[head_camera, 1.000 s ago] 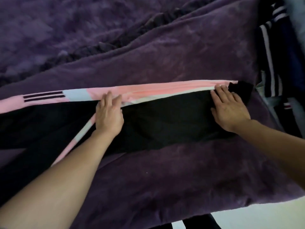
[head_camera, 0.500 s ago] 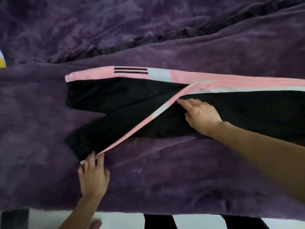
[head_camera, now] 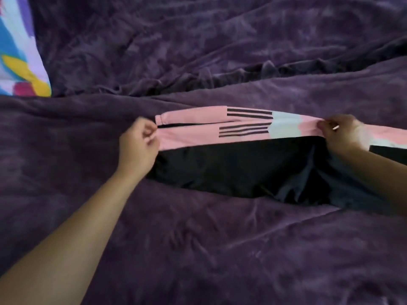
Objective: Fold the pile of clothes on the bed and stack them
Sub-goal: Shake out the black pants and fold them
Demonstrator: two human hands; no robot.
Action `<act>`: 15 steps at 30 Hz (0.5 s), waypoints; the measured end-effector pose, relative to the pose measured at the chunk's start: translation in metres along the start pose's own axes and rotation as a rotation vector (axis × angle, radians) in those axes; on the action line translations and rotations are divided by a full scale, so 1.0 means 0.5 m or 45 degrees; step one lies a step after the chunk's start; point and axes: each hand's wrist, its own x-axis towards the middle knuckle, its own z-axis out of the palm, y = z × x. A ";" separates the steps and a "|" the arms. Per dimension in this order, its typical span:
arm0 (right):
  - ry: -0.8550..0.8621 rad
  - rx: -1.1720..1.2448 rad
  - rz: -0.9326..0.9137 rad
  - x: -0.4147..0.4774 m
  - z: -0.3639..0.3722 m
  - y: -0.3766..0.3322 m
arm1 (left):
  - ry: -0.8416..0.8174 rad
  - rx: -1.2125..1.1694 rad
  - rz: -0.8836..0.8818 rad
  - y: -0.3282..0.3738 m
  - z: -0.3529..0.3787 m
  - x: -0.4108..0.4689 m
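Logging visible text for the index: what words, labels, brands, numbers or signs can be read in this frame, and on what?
None: no word, number or brand name is readable.
Track pants: only black bars on the pink side stripes, no lettering.
Colourful pillow: printed colour patches, no text.

- A wrinkled purple plush blanket (head_camera: pixel 198 249) fills the view.
- A bunched ridge (head_camera: pixel 242 71) crosses its far half.
- A bright patterned pillow (head_camera: pixel 17 51) lies at its far left corner.
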 end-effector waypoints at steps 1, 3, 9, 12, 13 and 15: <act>0.023 0.005 0.034 0.012 -0.003 -0.011 | 0.015 -0.018 -0.068 0.002 0.010 0.057; 0.053 0.023 0.072 0.019 -0.001 -0.034 | -0.010 0.020 -0.241 -0.012 0.042 0.136; 0.017 -0.210 -0.650 -0.110 0.084 -0.093 | -0.099 -0.237 -0.746 -0.070 0.125 0.108; -0.276 -0.384 -0.756 -0.148 0.155 -0.120 | -0.170 -0.503 -0.738 -0.071 0.129 0.092; -0.353 -0.407 -0.701 -0.145 0.174 -0.126 | -0.198 -0.535 -0.732 -0.075 0.121 0.095; -0.394 -0.401 -0.632 -0.132 0.197 -0.131 | -0.236 -0.547 -0.715 -0.078 0.096 0.105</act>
